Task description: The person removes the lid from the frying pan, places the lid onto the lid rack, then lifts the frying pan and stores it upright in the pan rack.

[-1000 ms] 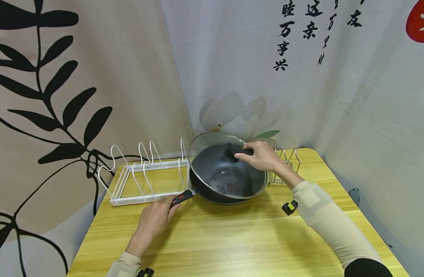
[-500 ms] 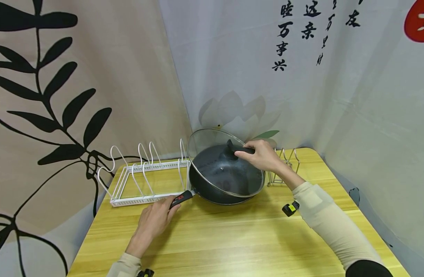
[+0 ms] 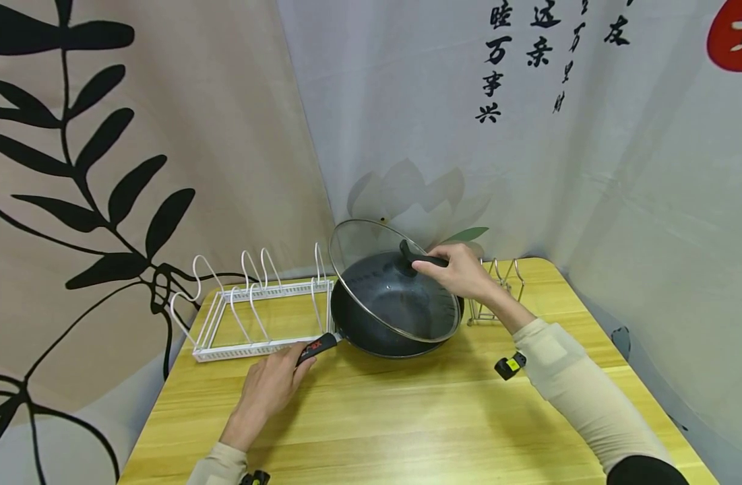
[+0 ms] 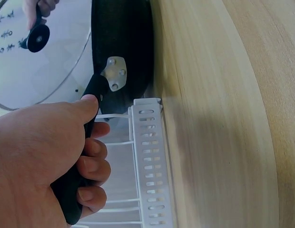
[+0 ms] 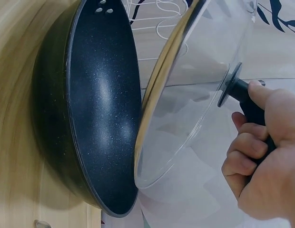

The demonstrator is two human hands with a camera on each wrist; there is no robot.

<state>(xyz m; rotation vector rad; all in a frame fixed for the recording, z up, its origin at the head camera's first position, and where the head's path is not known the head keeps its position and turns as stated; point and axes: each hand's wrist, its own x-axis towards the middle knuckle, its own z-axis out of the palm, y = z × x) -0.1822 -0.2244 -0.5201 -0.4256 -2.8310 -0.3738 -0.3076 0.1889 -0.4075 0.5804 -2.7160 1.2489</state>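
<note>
My left hand [image 3: 270, 387] grips the black handle [image 3: 317, 347] of a dark, speckled wok [image 5: 102, 109]. In the left wrist view, the fingers curl under that handle and the thumb lies along its top. The wok rests on the wooden table. Over it, my right hand [image 3: 461, 273] holds a clear glass lid [image 5: 195, 118] by its black handle [image 5: 252, 111], fingers wrapped around it. The lid is tilted, its far left side raised high and its lower edge close to the wok's rim. Through the gap in the right wrist view, the wok's inside shows bare.
A white dish rack [image 3: 255, 348] with upright loops stands left of the wok, right beside it. Behind my right forearm is a smaller metal wire rack [image 3: 498, 289], partly hidden. A printed curtain [image 3: 395, 101] hangs behind the wooden table [image 3: 407, 417].
The lid has risen at its far left side and tilted further, uncovering more of the wok. My right hand moved slightly up and right with it. The left hand and wok stayed put.
</note>
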